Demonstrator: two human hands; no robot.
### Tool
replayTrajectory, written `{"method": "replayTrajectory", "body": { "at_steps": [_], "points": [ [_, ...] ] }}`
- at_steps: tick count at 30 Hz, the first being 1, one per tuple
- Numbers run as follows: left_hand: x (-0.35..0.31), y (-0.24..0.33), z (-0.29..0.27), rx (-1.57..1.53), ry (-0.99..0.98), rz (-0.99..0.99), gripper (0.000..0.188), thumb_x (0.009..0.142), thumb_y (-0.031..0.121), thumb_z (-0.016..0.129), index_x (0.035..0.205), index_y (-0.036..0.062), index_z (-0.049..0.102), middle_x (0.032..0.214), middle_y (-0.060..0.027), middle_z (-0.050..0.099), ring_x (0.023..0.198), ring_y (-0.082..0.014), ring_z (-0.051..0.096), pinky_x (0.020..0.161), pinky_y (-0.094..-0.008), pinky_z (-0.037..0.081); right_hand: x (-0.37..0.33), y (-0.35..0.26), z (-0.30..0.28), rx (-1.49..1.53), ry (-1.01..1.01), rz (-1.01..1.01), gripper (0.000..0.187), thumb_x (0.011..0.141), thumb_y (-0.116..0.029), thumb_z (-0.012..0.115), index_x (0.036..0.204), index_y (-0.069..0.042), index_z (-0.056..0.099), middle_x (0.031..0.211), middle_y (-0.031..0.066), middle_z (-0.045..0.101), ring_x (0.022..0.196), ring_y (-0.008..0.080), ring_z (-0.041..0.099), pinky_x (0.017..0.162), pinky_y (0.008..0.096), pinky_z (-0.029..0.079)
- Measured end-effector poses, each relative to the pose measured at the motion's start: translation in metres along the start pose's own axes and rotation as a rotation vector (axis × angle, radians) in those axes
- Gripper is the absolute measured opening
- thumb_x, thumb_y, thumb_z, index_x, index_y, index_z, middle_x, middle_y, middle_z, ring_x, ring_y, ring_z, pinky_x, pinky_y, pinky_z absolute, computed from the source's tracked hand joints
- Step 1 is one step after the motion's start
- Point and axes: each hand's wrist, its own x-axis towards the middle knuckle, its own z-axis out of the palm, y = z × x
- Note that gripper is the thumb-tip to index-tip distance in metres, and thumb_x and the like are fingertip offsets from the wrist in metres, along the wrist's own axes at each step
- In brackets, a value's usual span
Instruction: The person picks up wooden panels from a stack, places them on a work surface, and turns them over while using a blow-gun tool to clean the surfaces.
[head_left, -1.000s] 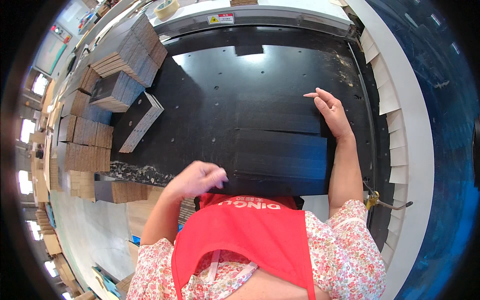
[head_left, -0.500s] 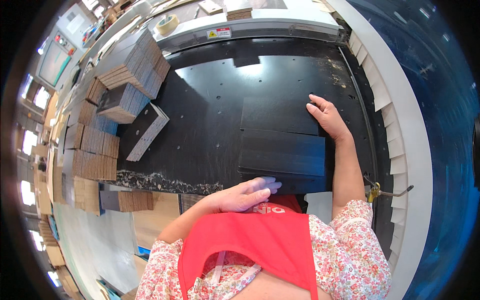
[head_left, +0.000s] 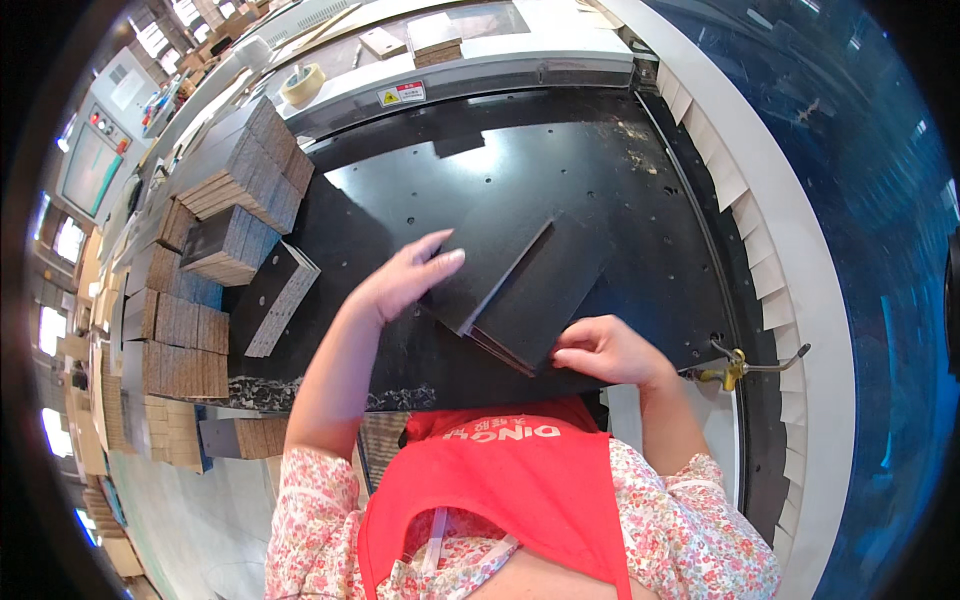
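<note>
A person in a red apron [head_left: 480, 490] and floral shirt [head_left: 690, 510] stands at a black table [head_left: 650, 260], both bare hands over dark boards [head_left: 545, 305] near the table's near edge. The boards lie aslant, their far ends leaning right, with thin edges showing along the left and near sides; another dark board [head_left: 465, 285] lies just left of them, its outline hard to make out against the table.

The right hand [head_left: 608, 350] is at the boards' near right corner, thumb and fingers bent in toward each other; whether they pinch the corner cannot be told. The left hand [head_left: 410, 275], fingers and thumb apart with nothing between them, is over the near left end of the other board; contact is unclear.

At left, stacks [head_left: 185, 320] of boards with brown cut edges line the table, an angled piece [head_left: 283, 298] lying just right of them. At the far side, a tape roll [head_left: 302, 85] sits left of a small pile [head_left: 435, 40], above a warning label [head_left: 402, 94]. Pale flaps [head_left: 785, 290] run down the right side, beside a yellow tool [head_left: 735, 370] at near right.
</note>
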Motion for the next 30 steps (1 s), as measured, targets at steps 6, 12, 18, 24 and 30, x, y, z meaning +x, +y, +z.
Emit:
{"method": "replayTrajectory", "body": {
  "at_steps": [6,12,18,24,30],
  "points": [
    [0.076,0.016,-0.014,0.059,-0.152,0.001,0.061,0.093,0.05,0.06,0.131,0.0029,0.057,0.127,-0.0143,0.06,0.117,-0.0205,0.054,0.103,-0.0332,0.041,0.014,0.0,0.032,-0.067,-0.161,-0.07,0.023,0.091,-0.013,0.064,0.106,0.005,0.068,0.095,0.0111,0.071,0.086,0.0145,0.066,0.078,0.0282,0.052],
    [0.117,0.004,-0.008,-0.216,0.059,0.185,0.044,0.096,0.041,0.061,0.12,0.0054,0.063,0.113,-0.0102,0.068,0.104,-0.0178,0.062,0.096,-0.0334,0.047,0.016,-0.009,0.043,-0.232,-0.1,-0.134,0.024,0.089,-0.011,0.066,0.106,0.005,0.066,0.097,0.0156,0.07,0.086,0.0239,0.068,0.076,0.0316,0.054],
    [0.078,-0.017,-0.008,-0.251,0.356,0.233,0.041,0.1,0.043,0.051,0.117,0.0075,0.064,0.108,-0.0057,0.068,0.098,-0.0132,0.062,0.081,-0.0269,0.047,0.006,-0.045,0.002,-0.391,0.166,-0.324,0.009,0.086,-0.002,0.066,0.093,0.003,0.065,0.084,0.0126,0.066,0.076,0.0228,0.065,0.068,0.0299,0.051],
    [0.056,-0.065,0.005,-0.45,0.462,0.284,0.034,0.102,0.033,0.051,0.112,0.0038,0.066,0.099,-0.0035,0.069,0.089,-0.0117,0.062,0.082,-0.0275,0.05,0.039,-0.053,-0.014,-0.834,0.517,-0.457,0.014,0.08,-0.006,0.071,0.09,-0.001,0.063,0.095,0.0114,0.065,0.088,0.0301,0.064,0.076,0.0368,0.051],
    [0.045,-0.069,0.02,-0.338,0.505,0.433,0.034,0.103,0.028,0.05,0.116,-0.0003,0.064,0.106,-0.0066,0.068,0.097,-0.0143,0.064,0.089,-0.0289,0.05,0.083,-0.062,-0.007,-1.262,0.306,-0.427,0.039,0.074,-0.018,0.079,0.108,-0.006,0.064,0.131,0.0152,0.054,0.125,0.0308,0.049,0.101,0.0435,0.041]
  ]
}}
